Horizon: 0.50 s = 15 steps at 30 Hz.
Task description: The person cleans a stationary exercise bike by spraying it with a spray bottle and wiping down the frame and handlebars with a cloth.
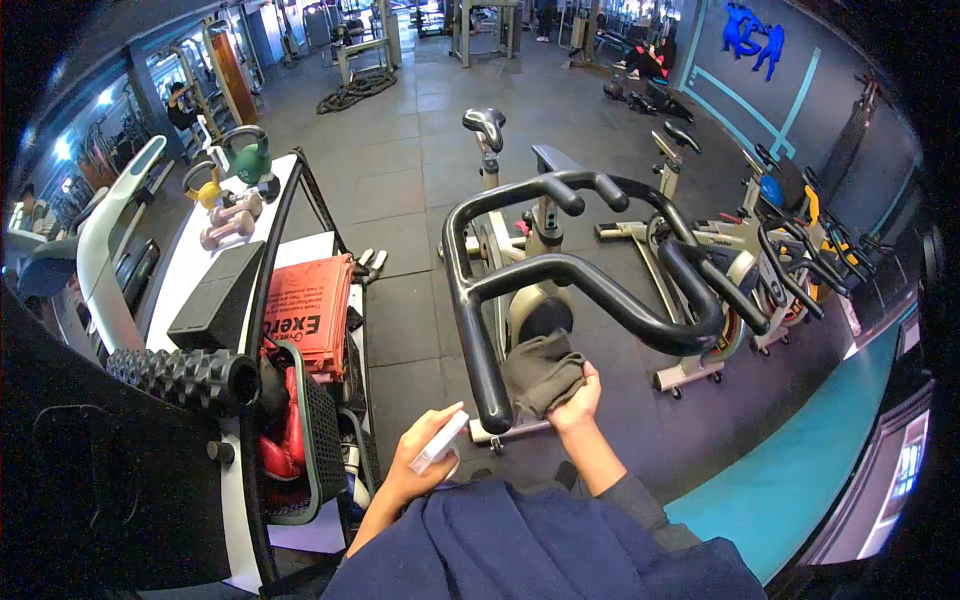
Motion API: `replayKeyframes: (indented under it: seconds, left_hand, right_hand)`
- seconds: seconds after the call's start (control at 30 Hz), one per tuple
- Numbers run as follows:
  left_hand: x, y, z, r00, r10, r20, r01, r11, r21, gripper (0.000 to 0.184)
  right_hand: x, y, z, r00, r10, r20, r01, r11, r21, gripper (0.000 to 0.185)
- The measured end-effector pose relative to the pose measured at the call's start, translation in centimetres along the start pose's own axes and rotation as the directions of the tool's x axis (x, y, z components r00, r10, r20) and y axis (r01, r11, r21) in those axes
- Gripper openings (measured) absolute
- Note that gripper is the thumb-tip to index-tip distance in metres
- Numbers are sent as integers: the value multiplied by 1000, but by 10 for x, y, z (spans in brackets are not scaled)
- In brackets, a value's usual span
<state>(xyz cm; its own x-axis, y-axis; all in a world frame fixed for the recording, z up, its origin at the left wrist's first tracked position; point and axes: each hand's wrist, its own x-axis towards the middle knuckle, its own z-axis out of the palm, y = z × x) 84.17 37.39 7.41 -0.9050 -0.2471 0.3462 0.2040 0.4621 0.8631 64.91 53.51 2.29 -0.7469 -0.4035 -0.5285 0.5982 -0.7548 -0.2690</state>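
Note:
My right hand (580,402) is closed on a crumpled dark grey cloth (542,374), bunched beside the end of the left handlebar grip. Whether the cloth touches the bar I cannot tell. Wrapped in my left hand (418,462) is a small white flat-sided object (441,444); its kind does not show, since my fingers and palm cover part of it. Right in front of both hands stands an exercise bike, its black looped handlebar (565,268) spreading above them and its saddle (485,126) farther off.
To the left, a rack (180,290) carries kettlebells, dumbbells, a black block and a black foam roller (182,376). A red exercise mat or bag (308,312) and a dark basket (318,440) sit on its side. More exercise bikes (770,250) line the right.

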Motion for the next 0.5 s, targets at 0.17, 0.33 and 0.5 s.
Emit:
replayKeyframes:
  seconds: [0.17, 0.33, 0.5]
  left_hand:
    - [-5, -3, -1, 1000, 5, -5, -5, 1000, -1, 61]
    - [-5, -4, 1, 1000, 23, 2, -23, 1000, -14, 60]
    - [-2, 6, 6, 1000, 14, 16, -14, 1000, -5, 60]
  right_hand:
    - [-17, 23, -5, 864, 139, 484, -165, 986, 12, 77]
    - [-2, 34, -28, 943, 262, 204, -183, 923, -339, 41]
    - [7, 21, -31, 957, 271, 103, -215, 902, -375, 40]
